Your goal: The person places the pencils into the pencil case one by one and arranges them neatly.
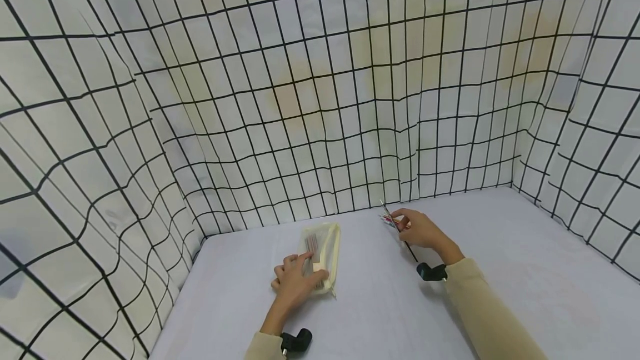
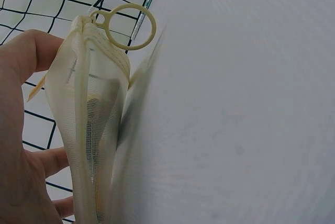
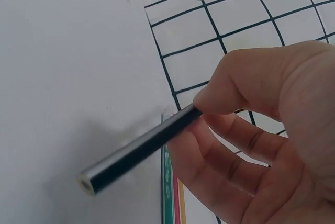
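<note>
Near the table's (image 1: 375, 304) back edge, the right hand (image 1: 420, 229) pinches a slim, dark, glossy pencil (image 3: 141, 146), tilted, perhaps for easy control; coloured pencils (image 3: 167, 203) are just beside; the left hand (image 1: 296, 282), fingers loosely spread, presses a pale-yellow mesh zip pouch (image 1: 332, 243), probably to steady it.

Mesh pouch (image 1: 326, 253): partly hidden by my left hand (image 1: 296, 280); contents (image 1: 311, 242) blurred. Coloured pencils (image 3: 168, 195): cut off below, right-wrist view.

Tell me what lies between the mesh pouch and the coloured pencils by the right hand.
Only a bare stretch of white surface lies between the mesh pouch and the coloured pencils by the right hand; the head view shows it.
</note>
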A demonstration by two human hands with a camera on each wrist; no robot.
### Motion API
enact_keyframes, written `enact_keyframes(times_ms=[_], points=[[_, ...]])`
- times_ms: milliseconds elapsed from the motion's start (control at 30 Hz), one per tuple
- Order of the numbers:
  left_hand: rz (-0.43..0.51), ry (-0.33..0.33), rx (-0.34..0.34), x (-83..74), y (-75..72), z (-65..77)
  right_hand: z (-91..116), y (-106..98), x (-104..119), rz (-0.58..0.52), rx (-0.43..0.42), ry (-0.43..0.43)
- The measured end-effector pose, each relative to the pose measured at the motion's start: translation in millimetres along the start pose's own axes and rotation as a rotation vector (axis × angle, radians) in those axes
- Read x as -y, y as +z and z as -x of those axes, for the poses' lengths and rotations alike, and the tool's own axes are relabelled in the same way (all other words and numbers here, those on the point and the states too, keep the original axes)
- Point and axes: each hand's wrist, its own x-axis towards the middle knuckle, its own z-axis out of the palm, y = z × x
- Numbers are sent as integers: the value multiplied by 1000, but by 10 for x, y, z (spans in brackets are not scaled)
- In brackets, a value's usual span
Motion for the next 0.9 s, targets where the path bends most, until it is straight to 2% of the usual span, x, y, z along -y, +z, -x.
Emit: enact_keyframes(times_ms=[267, 433, 900], points=[[-3, -1, 2, 15, 8, -7, -26, 79, 71, -188, 13, 61], [-5, 5, 3, 19, 8, -15, -32, 122, 102, -259, 33, 55], [7, -3, -10, 14, 6, -13, -64, 259, 174, -317, 50, 70]])
